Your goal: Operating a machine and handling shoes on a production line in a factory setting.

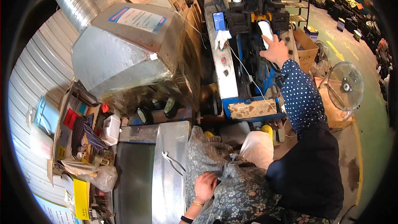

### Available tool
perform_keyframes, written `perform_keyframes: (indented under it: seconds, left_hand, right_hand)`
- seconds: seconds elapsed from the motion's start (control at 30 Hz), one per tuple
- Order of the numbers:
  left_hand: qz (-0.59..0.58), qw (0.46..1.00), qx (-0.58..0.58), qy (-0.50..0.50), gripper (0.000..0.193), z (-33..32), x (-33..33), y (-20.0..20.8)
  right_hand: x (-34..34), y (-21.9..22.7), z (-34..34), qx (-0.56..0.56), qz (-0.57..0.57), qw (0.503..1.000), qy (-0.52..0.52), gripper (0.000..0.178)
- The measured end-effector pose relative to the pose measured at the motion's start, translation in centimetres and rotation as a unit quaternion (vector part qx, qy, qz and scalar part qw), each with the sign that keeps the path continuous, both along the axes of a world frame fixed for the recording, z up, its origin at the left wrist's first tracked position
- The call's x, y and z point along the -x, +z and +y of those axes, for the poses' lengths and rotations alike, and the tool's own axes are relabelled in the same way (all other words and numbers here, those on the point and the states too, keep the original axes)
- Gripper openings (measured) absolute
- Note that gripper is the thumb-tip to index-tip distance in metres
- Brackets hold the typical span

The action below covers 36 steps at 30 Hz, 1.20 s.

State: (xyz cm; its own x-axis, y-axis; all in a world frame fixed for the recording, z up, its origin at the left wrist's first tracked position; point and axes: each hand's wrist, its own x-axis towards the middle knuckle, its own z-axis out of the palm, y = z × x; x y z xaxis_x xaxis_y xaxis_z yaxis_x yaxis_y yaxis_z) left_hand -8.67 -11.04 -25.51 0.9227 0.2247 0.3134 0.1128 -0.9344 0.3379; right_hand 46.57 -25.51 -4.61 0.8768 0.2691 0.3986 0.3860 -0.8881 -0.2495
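Observation:
My right hand (pixel 275 50) reaches out to a machine at the upper middle, its fingers stretched and spread. The fingertips are at the lower end of a long white piece shaped like a shoe sole (pixel 265 34), which sits among dark machine blocks under yellow parts (pixel 261 17). Low in the picture, my left hand (pixel 205 187) lies against the floral apron (pixel 244 191) over my lap. Its fingers look curled, and their tips are hidden in the cloth folds. A pair of pliers (pixel 173 162) lies on the metal surface left of my lap.
A white machine panel (pixel 224 70) carries buttons, a phone (pixel 219 21) and a white glove (pixel 222 38). Left stands a metal hood (pixel 124 54) above dark shoes (pixel 170 108). A conveyor belt (pixel 133 182) runs beside cluttered shelving. Right are a fan (pixel 345 85) and carton (pixel 306 49).

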Motion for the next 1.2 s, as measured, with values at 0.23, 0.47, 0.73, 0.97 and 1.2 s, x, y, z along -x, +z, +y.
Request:
perform_keyframes:
  seconds: [0.23, 0.47, 0.73, 0.97, 1.2]
  left_hand:
    - [0.026, 1.000, 0.005, 0.007, 0.016, 0.0, 0.3, -0.6]
    - [0.089, 0.996, -0.010, 0.013, 0.031, 1.5, 0.5, -2.3]
    - [0.098, 0.995, -0.019, -0.010, 0.031, 1.3, 0.1, -2.1]
    - [0.082, 0.997, 0.010, 0.003, 0.031, 0.8, 0.0, -1.9]
    - [0.089, 0.996, 0.000, 0.011, 0.033, 0.9, 0.0, -2.0]
  right_hand:
    - [-4.0, 1.5, 1.7, -0.025, 0.045, 0.999, 0.001, 0.079]
    - [-7.5, 2.9, 2.7, -0.041, 0.062, 0.997, -0.015, 0.080]
    - [-7.8, 3.5, 2.3, -0.044, 0.042, 0.998, -0.029, 0.077]
    - [-7.4, 3.2, 3.0, -0.031, 0.020, 0.999, -0.025, 0.075]
    - [-7.5, 2.9, 2.8, -0.033, 0.013, 0.999, -0.033, 0.074]
